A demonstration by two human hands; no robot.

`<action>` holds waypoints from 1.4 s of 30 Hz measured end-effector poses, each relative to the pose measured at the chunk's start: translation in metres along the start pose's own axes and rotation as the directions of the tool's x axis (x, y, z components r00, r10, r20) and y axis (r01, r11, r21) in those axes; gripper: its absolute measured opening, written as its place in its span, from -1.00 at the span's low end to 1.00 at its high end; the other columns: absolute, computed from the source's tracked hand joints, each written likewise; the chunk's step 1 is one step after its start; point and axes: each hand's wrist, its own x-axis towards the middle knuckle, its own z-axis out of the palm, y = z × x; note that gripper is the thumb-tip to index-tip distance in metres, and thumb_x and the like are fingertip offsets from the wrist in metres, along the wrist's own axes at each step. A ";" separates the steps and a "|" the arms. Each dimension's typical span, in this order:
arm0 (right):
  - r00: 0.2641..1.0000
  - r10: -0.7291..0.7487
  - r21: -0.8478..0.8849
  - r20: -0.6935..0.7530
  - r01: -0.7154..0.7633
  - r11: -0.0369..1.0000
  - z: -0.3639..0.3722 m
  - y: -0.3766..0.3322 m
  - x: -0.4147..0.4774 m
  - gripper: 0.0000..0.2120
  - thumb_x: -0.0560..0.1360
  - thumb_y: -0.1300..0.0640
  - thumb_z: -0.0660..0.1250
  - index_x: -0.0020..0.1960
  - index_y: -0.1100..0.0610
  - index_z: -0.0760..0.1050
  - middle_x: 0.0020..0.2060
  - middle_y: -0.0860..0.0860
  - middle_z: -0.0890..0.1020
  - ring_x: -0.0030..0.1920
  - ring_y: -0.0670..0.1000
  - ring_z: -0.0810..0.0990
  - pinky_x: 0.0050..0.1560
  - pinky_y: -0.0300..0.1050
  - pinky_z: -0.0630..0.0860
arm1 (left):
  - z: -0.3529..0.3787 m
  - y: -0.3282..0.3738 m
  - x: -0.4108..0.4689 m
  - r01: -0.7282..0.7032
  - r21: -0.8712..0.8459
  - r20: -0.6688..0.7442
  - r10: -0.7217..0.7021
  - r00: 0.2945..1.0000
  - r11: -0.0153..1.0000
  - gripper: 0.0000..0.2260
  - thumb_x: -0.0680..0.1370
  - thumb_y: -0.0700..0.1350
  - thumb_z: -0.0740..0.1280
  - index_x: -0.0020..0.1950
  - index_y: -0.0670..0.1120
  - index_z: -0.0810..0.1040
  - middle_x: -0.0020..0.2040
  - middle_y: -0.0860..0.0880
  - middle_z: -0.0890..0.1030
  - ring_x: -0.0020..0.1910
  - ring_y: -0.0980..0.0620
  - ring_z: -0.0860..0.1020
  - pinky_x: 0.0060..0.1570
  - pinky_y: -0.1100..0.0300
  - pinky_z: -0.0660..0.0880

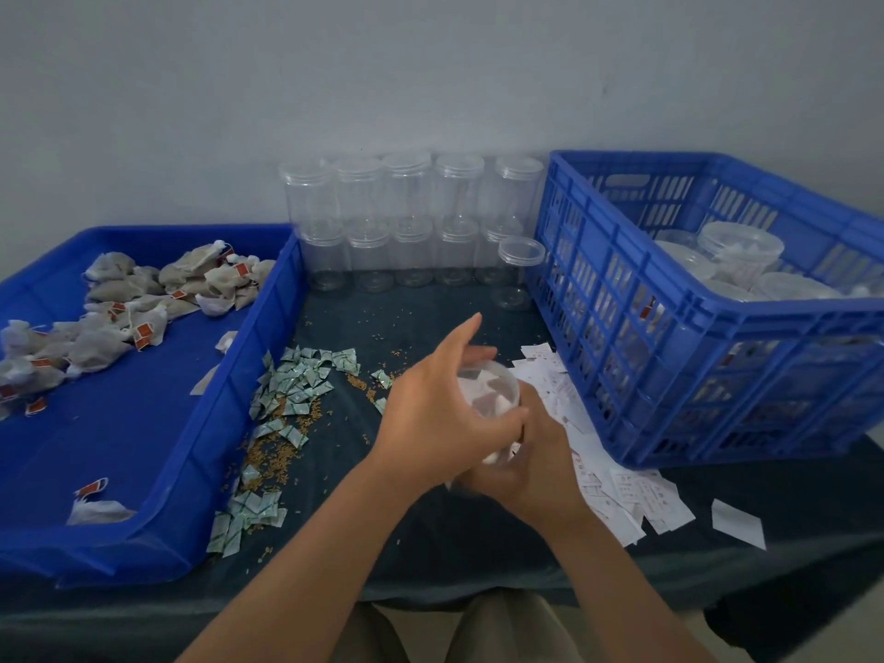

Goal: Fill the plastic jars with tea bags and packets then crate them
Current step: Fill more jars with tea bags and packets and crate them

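Beige trouser legs (478, 634) show below the near edge of the table (454, 543), which is covered in dark cloth. Both bare forearms reach over it and meet at a clear plastic jar (497, 380) held above the cloth, tilted, its open mouth towards the camera. White tea bags (483, 401) lie inside it. The right hand (526, 471) grips the jar's lower part from underneath, fingers curled round it. The left hand (440, 413) lies against the jar's left side, its fingers stretched out and blurred past the rim, its thumb laid across the front.

Left of the hands, small green-and-white packets (287, 390) are scattered over the cloth among brown grains (268, 454). Right of the hands lies a spread of white paper slips (626, 495), reaching to the foot of the crate.

A shallow blue tray (215, 423) fills the left side; loose tea bags (129, 299) with red tags are heaped in its far half, and one more lies in its near corner. The blue slatted crate (669, 337) stands at the right, with lidded filled jars (739, 246) inside.

Further back, a single jar (519, 270) stands just beside the crate. Behind it, empty jars (406, 222) are stacked two high in a row against the grey wall (430, 79).
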 end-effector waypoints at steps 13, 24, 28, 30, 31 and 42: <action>0.964 0.143 0.108 0.226 -0.171 0.979 -0.030 -0.032 0.007 -0.29 0.44 -0.40 0.52 0.47 -0.30 0.29 0.28 -0.30 0.59 0.27 -0.16 0.64 0.18 -0.24 0.61 | 0.014 -0.013 -0.013 0.124 -0.461 -0.099 -0.190 0.977 0.879 -0.56 0.61 0.40 0.07 0.08 0.24 0.68 0.03 0.14 0.72 0.05 0.15 0.69 -0.01 0.19 0.58; 0.944 -0.129 -0.172 -0.304 0.079 0.982 -0.181 -0.105 0.070 -0.40 0.45 -0.32 0.44 0.41 -0.12 0.46 0.12 -0.33 0.63 0.06 -0.25 0.67 -0.06 -0.44 0.54 | 0.016 0.107 0.094 -0.217 -0.291 -0.204 0.161 0.966 0.932 -0.86 0.71 0.06 0.23 0.18 0.12 0.55 0.02 0.17 0.62 -0.01 0.20 0.62 -0.06 0.23 0.58; 0.875 -0.085 -0.223 -0.477 -0.027 0.974 -0.233 -0.108 0.099 -0.27 0.40 -0.43 0.35 0.48 -0.13 0.46 0.07 -0.35 0.62 0.04 -0.38 0.61 -0.10 -0.56 0.43 | 0.050 0.142 0.127 -0.250 -0.283 -0.156 0.213 0.965 0.926 -0.80 0.69 0.06 0.18 -0.09 0.07 0.49 -0.20 0.10 0.56 -0.24 0.16 0.52 -0.31 0.29 0.43; 0.833 -0.066 -0.251 -0.549 -0.089 0.964 -0.258 -0.105 0.114 -0.27 0.38 -0.45 0.33 0.45 -0.12 0.50 0.11 -0.28 0.63 0.07 -0.29 0.62 -0.09 -0.54 0.40 | 0.068 0.158 0.139 -0.262 -0.289 -0.146 0.228 0.963 0.921 -0.82 0.66 0.06 0.19 -0.12 0.07 0.42 -0.22 0.08 0.51 -0.29 0.15 0.45 -0.32 0.25 0.40; 0.811 -0.062 -0.276 -0.582 -0.126 0.953 -0.272 -0.103 0.122 -0.25 0.37 -0.46 0.34 0.45 -0.10 0.50 0.14 -0.24 0.62 0.09 -0.24 0.61 -0.06 -0.50 0.40 | 0.078 0.163 0.144 -0.258 -0.265 -0.114 0.235 0.965 0.929 -0.83 0.65 0.05 0.21 -0.13 0.06 0.40 -0.23 0.08 0.48 -0.30 0.14 0.43 -0.30 0.19 0.39; 0.831 0.236 -0.592 -0.505 -0.531 0.606 -0.363 -0.020 0.208 -0.22 0.44 -0.23 0.55 0.41 0.26 0.40 0.30 0.24 0.59 0.28 0.29 0.60 0.12 0.01 0.49 | 0.128 0.168 0.151 -0.421 0.132 0.371 0.350 0.860 0.897 -0.68 0.55 0.17 0.13 -0.29 0.02 0.46 -0.38 0.04 0.52 -0.39 0.10 0.44 -0.36 0.17 0.25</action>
